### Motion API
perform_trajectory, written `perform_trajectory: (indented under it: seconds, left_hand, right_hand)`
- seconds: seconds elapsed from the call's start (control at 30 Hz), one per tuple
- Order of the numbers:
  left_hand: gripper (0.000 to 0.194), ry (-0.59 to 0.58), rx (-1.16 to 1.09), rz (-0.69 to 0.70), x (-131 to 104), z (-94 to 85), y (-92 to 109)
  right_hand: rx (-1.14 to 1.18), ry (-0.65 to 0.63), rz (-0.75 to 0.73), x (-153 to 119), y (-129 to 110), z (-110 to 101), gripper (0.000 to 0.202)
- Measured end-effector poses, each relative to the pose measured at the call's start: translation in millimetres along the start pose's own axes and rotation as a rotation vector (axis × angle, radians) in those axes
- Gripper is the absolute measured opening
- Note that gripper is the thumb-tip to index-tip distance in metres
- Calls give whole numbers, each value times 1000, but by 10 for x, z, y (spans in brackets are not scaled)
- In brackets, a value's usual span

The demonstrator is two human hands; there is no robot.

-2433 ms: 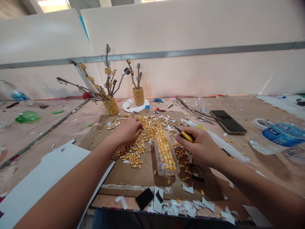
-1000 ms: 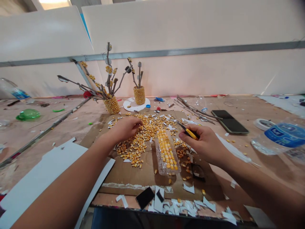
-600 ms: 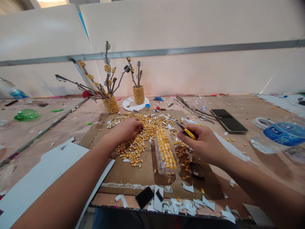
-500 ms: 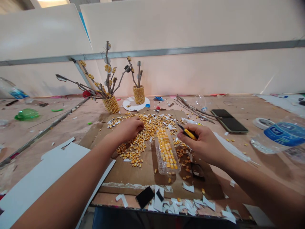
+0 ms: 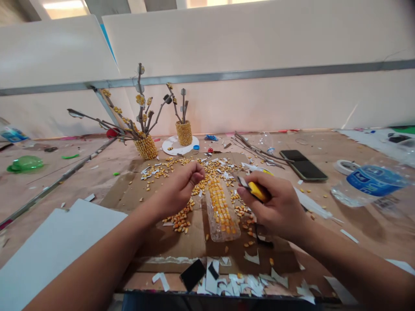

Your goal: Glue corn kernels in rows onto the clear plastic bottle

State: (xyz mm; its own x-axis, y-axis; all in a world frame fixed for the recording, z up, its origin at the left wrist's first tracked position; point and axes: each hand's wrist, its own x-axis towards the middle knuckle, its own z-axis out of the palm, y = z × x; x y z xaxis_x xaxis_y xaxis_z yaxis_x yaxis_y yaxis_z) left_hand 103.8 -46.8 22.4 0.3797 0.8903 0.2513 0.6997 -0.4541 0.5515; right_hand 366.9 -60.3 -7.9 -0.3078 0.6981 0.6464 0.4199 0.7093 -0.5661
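Observation:
My right hand is wrapped round a yellow-and-black hand tool with a narrow metallic tip; its exact kind is unclear. Left of it lies a clear plastic piece, its upper face covered with rows of yellow corn kernels. My left hand hovers just left of this piece, fingers curled in a pinch. Whatever may be between those fingertips is too small to make out. Loose corn kernels are spread over the cardboard sheet under both hands.
Two kernel-covered pots, one left and one on a white disc, hold twigs. A phone, a tape roll and a plastic bottle stand right. White paper scraps line the front edge; a white sheet lies left.
My left hand has lifted off the kernel pile and come right, towards the kernel-covered piece. My right hand has turned the tool slightly. The camera view has shifted a little.

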Motion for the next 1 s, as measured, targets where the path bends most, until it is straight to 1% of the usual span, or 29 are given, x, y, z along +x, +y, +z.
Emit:
perform_trajectory:
  seconds: [0.03, 0.07, 0.13, 0.23, 0.33, 0.43, 0.57, 0.6, 0.67, 0.7, 0.8, 0.83, 0.9, 1.0]
  left_hand:
    - [25, 6, -105, 49, -38, 20, 104]
    - [23, -16, -170, 82, -72, 45, 191]
    - [22, -54, -265, 135, -122, 99, 312]
    - [22, -124, -343, 168, -158, 164, 376]
    - [19, -132, -436, 135, -174, 202, 379]
    - [17, -141, -619, 44, -195, 229, 382]
    - [24, -177, -854, -104, -212, 245, 393]
    - [24, -182, -906, -125, -211, 241, 395]
    - [25, -165, -981, -153, -202, 221, 397]
    - [25, -148, -998, -170, -198, 208, 396]
    - [28, -100, -1003, -223, -192, 175, 380]
    - [30, -90, -1011, -234, -194, 171, 371]
    - [33, -75, -1027, -240, -201, 174, 350]
    - [37, -83, -1022, -232, -211, 189, 323]
  right_hand:
    - [16, 7, -78, -16, -41, 3, 8]
    - [33, 6, -152, -30, -79, 8, 16]
    - [47, -5, -278, -55, -136, 25, 27]
    - [12, -25, -401, -88, -152, 54, 31]
    - [-41, -29, -451, -122, -116, 66, 27]
    - [-111, 4, -455, -149, -101, 54, 26]
    - [-192, 51, -461, -142, -133, 35, 27]
    - [-202, 52, -456, -131, -138, 34, 25]
    - [-204, 52, -417, -102, -131, 31, 13]
    - [-202, 41, -382, -87, -120, 28, 12]
    - [-209, -39, -275, -56, -78, 20, 46]
    - [-217, -71, -254, -53, -66, 17, 53]
    - [-236, -112, -237, -53, -54, 15, 58]
    - [-247, -114, -234, -55, -63, 15, 58]
